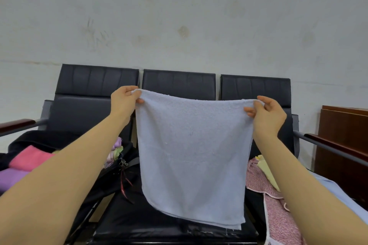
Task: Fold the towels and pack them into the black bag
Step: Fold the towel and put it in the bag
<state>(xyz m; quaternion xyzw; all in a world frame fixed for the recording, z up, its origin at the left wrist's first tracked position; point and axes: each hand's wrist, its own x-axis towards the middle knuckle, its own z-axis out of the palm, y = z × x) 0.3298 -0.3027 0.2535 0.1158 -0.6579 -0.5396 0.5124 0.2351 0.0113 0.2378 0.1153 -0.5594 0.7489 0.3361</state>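
Left hand [124, 101] pinches the top left corner of the white towel [192, 151]; right hand [266, 115] pinches the top right corner. Both arms are extended forward, and the towel hangs spread between the hands, top edge sagging slightly at the middle. Its lower edge shows doubled layers and rests on or just above the middle seat [139, 223]; contact cannot be confirmed.

Below the left arm: the black bag [111, 181] lies open on the left seat, a red tag [125, 183] hanging at its edge. Inside or on it, a pink towel [29, 158] sits above a purple towel [12, 178]. Small pale purple and green cloths [116, 150] lie just past the left forearm.

Below the right arm: a pink speckled towel [278, 219] and a yellow towel [266, 171] lie on the right seat, with a light blue cloth [338, 193] beside them.

Beyond the hands: three black seat backs [179, 83] in a row, wooden armrests [18, 124] at each end, a brown cabinet [344, 145] to the far right, and a stained white wall [179, 16] behind.
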